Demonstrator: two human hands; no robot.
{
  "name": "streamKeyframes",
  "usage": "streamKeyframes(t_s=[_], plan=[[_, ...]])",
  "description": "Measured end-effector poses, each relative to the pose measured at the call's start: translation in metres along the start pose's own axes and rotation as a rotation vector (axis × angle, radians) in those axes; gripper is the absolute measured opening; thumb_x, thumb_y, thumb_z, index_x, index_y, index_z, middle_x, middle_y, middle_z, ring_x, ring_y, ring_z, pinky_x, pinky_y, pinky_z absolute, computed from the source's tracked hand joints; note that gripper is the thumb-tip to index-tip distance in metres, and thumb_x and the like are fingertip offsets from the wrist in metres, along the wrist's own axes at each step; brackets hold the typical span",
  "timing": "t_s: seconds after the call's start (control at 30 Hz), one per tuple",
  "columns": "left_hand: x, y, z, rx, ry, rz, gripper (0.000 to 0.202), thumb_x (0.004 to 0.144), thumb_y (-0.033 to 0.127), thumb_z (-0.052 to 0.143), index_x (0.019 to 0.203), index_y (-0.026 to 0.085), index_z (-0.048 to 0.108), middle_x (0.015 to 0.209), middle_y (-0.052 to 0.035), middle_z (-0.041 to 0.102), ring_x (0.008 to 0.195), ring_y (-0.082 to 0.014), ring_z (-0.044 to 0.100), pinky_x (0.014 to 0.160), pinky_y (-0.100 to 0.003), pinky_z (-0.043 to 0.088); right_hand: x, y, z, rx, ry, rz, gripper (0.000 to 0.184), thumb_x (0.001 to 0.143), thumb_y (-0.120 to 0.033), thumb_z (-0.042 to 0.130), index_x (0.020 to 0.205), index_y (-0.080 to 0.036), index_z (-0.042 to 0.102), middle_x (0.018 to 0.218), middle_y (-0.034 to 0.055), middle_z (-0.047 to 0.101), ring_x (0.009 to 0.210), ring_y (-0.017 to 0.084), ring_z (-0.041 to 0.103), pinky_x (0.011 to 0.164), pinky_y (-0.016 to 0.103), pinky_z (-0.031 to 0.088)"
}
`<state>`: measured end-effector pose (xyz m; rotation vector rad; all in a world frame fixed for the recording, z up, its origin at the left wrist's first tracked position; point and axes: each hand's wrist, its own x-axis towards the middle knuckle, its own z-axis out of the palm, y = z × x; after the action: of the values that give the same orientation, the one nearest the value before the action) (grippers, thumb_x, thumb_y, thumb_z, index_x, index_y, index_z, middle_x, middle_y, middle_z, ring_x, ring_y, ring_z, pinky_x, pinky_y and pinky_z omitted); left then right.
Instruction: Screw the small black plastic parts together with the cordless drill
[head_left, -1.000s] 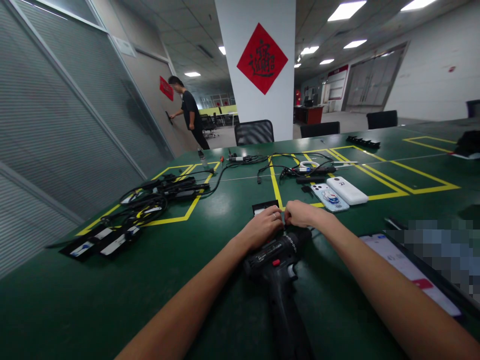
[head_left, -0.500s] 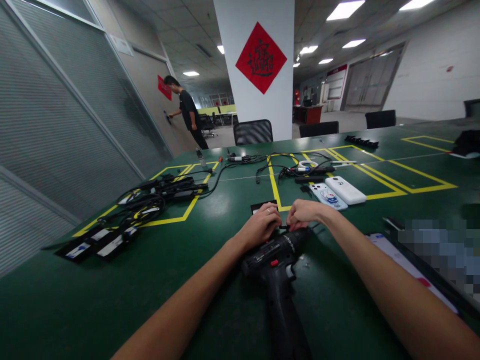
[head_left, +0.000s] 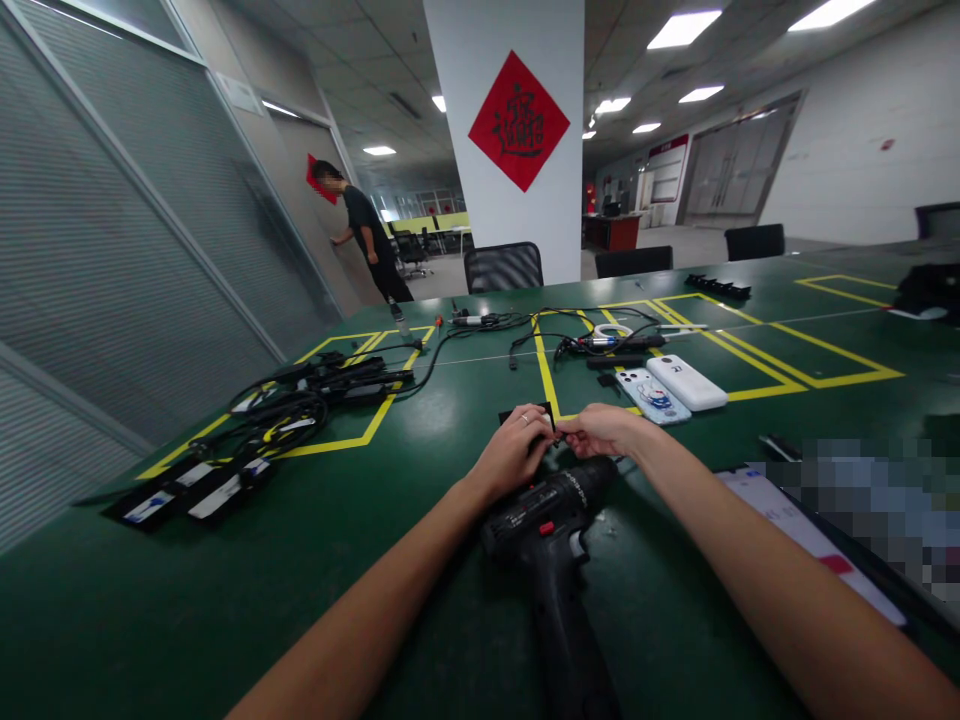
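Note:
My left hand (head_left: 514, 452) and my right hand (head_left: 602, 430) meet just beyond the nose of a black cordless drill (head_left: 551, 525) that lies on the green table (head_left: 225, 580). Both hands are curled with fingertips pinched together on a small dark part (head_left: 554, 432) between them, too small to name. A small black flat piece (head_left: 525, 410) lies on the table right behind my left hand's fingers. A ring shows on my left hand.
Two phones (head_left: 671, 388) lie beyond my right hand near yellow tape lines (head_left: 547, 375). Tangled black cables and adapters (head_left: 300, 395) sit at the left, more cables (head_left: 600, 335) at the back. A tablet (head_left: 802, 530) lies at the right. A person (head_left: 365, 240) stands by the far wall.
Both hands have lifted slightly off the drill's nose and moved a little further away, fingertips still pinched together. The far person has stepped left along the wall.

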<state>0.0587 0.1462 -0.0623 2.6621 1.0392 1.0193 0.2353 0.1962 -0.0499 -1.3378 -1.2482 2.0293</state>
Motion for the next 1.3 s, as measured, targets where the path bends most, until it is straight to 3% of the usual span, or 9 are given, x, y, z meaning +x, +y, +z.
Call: streamKeyframes(t_s=[0.17,0.4,0.57,0.67,0.83,1.0,1.1,1.2,1.3], plan=[[0.0,0.0,0.002,-0.056,0.063,-0.033,0.009,0.085,0.016,0.05,0.087,0.019,0.057,0.095,-0.0067,0.06,0.108,-0.0216,0.048,0.096,-0.042,0.042,0.001,0.004,-0.012,0.195,-0.139,0.022,0.016,0.087,-0.016,0.053,0.072,-0.01,0.052,0.051,-0.0041,0.049,0.04,0.003,0.042,0.038,0.012,0.039],[-0.004,-0.01,-0.009,0.015,0.337,-0.147,0.011,0.082,0.017,0.053,0.093,0.019,0.056,0.096,-0.0069,0.058,0.106,-0.022,0.05,0.094,-0.042,0.043,-0.004,0.005,-0.018,0.257,-0.11,0.028,0.013,0.085,-0.021,0.058,0.076,-0.011,0.056,0.053,-0.0042,0.05,0.042,0.004,0.045,0.041,0.012,0.047],[-0.009,-0.017,-0.016,0.094,0.266,-0.12,0.013,0.082,0.019,0.053,0.095,0.019,0.057,0.097,-0.0068,0.058,0.108,-0.022,0.048,0.097,-0.041,0.04,-0.003,0.007,-0.021,0.33,-0.085,0.011,0.009,0.087,-0.007,0.05,0.082,-0.008,0.057,0.061,-0.0011,0.056,0.054,0.007,0.056,0.07,0.026,0.058],[-0.009,-0.019,-0.014,0.106,0.244,-0.136,0.012,0.083,0.02,0.052,0.093,0.019,0.058,0.097,-0.0061,0.058,0.108,-0.0206,0.047,0.098,-0.038,0.039,-0.003,0.007,-0.022,0.341,-0.059,0.018,0.014,0.086,0.001,0.046,0.085,-0.007,0.057,0.066,0.0009,0.059,0.061,0.008,0.06,0.073,0.023,0.057],[-0.01,-0.035,-0.012,0.107,0.378,-0.332,0.011,0.085,0.023,0.048,0.088,0.02,0.058,0.095,-0.0051,0.058,0.101,-0.0199,0.051,0.094,-0.037,0.04,-0.006,0.004,-0.021,0.303,0.019,0.023,0.001,0.084,-0.01,0.057,0.083,-0.011,0.057,0.061,-0.0002,0.059,0.055,0.008,0.058,0.056,0.017,0.054],[-0.014,-0.05,-0.016,0.081,0.455,-0.489,0.02,0.088,0.03,0.042,0.089,0.019,0.058,0.093,-0.0058,0.059,0.095,-0.0208,0.054,0.088,-0.037,0.043,-0.01,0.002,-0.014,0.314,-0.037,-0.001,0.012,0.086,-0.02,0.054,0.088,-0.009,0.056,0.08,0.0114,0.066,0.075,0.017,0.065,0.067,0.027,0.056],[-0.015,-0.048,-0.019,0.073,0.411,-0.434,0.02,0.088,0.031,0.042,0.091,0.019,0.059,0.095,-0.0059,0.058,0.097,-0.0205,0.054,0.09,-0.037,0.042,-0.009,0.004,-0.008,0.341,0.023,-0.035,0.01,0.085,-0.009,0.043,0.087,-0.01,0.052,0.078,0.0106,0.063,0.072,0.015,0.064,0.069,0.03,0.055],[-0.016,-0.042,-0.021,0.043,0.224,-0.287,0.022,0.081,0.032,0.056,0.1,0.021,0.059,0.108,-0.0064,0.055,0.105,-0.0208,0.051,0.095,-0.036,0.04,-0.005,0.006,-0.004,0.198,0.191,-0.12,0.019,0.077,0.001,0.037,0.083,-0.014,0.047,0.066,0.0036,0.056,0.059,0.011,0.059,0.063,0.028,0.054],[-0.016,-0.04,-0.019,0.008,0.059,-0.205,0.044,0.072,0.026,0.066,0.115,0.023,0.054,0.117,-0.0069,0.052,0.108,-0.0215,0.05,0.096,-0.035,0.041,-0.001,0.005,-0.002,0.056,0.294,-0.214,0.024,0.072,0.004,0.034,0.082,-0.015,0.046,0.057,-0.0031,0.045,0.046,0.008,0.047,0.052,0.023,0.047]])
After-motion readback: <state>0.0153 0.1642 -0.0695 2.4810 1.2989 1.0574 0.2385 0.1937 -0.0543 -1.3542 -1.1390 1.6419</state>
